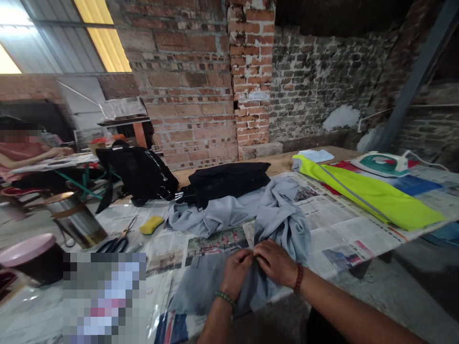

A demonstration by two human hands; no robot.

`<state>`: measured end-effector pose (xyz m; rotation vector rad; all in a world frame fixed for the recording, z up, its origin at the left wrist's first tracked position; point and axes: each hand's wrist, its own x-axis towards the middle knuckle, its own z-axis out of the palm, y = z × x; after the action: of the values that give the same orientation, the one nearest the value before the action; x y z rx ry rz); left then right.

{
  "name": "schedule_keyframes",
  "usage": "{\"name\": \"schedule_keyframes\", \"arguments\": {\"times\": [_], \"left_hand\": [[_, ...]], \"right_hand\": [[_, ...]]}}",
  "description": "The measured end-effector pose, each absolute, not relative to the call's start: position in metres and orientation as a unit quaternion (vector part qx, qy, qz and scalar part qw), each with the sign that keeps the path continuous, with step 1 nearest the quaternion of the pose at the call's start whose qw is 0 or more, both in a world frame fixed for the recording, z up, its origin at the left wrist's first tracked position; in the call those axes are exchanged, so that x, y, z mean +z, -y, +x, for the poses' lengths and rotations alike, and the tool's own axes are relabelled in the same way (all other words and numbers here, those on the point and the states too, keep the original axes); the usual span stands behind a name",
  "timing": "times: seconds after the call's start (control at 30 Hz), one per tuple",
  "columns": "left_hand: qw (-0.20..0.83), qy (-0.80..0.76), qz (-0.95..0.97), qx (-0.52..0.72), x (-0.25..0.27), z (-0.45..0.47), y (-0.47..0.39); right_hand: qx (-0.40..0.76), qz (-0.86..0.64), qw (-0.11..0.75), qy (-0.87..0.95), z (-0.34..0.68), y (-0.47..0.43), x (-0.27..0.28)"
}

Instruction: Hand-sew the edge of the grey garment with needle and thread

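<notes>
1. The left hand [234, 272] and right hand [278, 263] nearly meet, each with thumb and fingers pinched on the grey cloth [283, 220]; the exact bit of fabric gripped is hidden by the fingers.
2. That cloth lies at the near edge of the table [342, 154], its rumpled length running back beneath the folded black fabric [229, 179], which covers part of it.
3. A pixelated patch [107, 301] at lower left obscures whatever is there and borders the scissors' [116, 244] handles.
4. A seated person [19, 160] is cut off by the left edge, head blurred out.
5. Newspaper [344, 234] under glossy clear plastic covers much of the tabletop; bare wood shows along the back.
6. Behind stands a worn brick wall [193, 95], darker and patchy at right; corrugated panels [53, 43], some yellow, fill the upper left.
</notes>
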<state>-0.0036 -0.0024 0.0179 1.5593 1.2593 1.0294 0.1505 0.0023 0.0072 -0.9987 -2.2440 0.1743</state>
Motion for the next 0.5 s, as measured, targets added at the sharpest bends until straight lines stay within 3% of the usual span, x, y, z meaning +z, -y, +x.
{"name": "schedule_keyframes", "arguments": {"times": [0.3, 0.5], "left_hand": [[0.44, -0.5, 0.619, 0.416, 0.0215, -0.0038, 0.0034], [0.429, -0.509, 0.619, 0.416, 0.0173, -0.0037, 0.0027]], "right_hand": [[0.068, -0.411, 0.332, 0.846, 0.1468, -0.0021, 0.0048], [0.093, -0.383, 0.404, 0.826, 0.1505, -0.0038, 0.0039]]}}
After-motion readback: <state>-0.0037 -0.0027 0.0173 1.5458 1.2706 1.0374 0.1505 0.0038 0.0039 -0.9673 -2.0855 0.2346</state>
